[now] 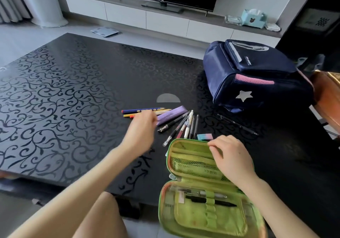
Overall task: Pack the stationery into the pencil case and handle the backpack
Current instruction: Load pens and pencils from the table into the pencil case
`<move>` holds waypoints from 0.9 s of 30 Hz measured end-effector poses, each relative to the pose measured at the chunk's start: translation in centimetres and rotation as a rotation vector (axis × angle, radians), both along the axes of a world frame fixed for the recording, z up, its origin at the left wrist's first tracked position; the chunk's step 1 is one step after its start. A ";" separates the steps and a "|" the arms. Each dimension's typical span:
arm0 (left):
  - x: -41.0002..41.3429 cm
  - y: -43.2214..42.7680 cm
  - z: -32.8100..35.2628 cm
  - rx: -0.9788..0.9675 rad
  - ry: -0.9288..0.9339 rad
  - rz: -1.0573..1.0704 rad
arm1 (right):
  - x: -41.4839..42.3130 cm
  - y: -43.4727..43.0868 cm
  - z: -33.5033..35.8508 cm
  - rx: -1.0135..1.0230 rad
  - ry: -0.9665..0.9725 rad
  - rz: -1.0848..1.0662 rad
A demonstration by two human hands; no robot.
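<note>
1. The black bench with a glossy scroll pattern (55, 94) carries everything and is bare on its left part.
2. A few coloured pencils (145, 111) lie side by side past the left hand (140, 134), whose fingertips reach over their near ends; blur hides whether it grips one, so I cannot tell its state.
3. Just right of them lies a flat lilac box (170, 115), tilted, and beyond it a clear half-round protractor (168, 98).
4. A fan of pens (184, 126) lies spread next to the box, their near ends close to the case.
5. A small pink-and-blue eraser (204, 136) sits touching the far rim of the open green fabric pencil case (193, 164), which lies unzipped at the bench's near edge with pens in its lower half.
6. The right hand (230, 156) pinches the case's upper flap at its rim.
7. A thin dark pen (237, 124) lies alone further right.
8. The navy backpack with pink trim and a silver star (257, 76) lies at the far right.
</note>
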State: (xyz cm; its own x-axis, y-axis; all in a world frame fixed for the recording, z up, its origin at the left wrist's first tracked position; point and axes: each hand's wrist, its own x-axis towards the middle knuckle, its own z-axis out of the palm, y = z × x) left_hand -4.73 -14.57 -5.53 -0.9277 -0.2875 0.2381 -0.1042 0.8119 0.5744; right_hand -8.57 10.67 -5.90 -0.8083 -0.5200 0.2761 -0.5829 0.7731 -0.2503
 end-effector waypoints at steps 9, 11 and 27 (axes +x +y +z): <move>0.3 11.4 -2.1 -0.096 -0.032 -0.429 | 2.3 3.4 -0.4 0.139 -0.102 0.009; -0.1 11.6 -2.4 -0.141 -0.095 -0.445 | 2.6 3.8 -0.6 0.098 -0.027 -0.005; -2.1 11.8 2.2 -0.325 -0.586 -0.774 | 2.3 4.6 -1.6 -0.068 0.258 0.154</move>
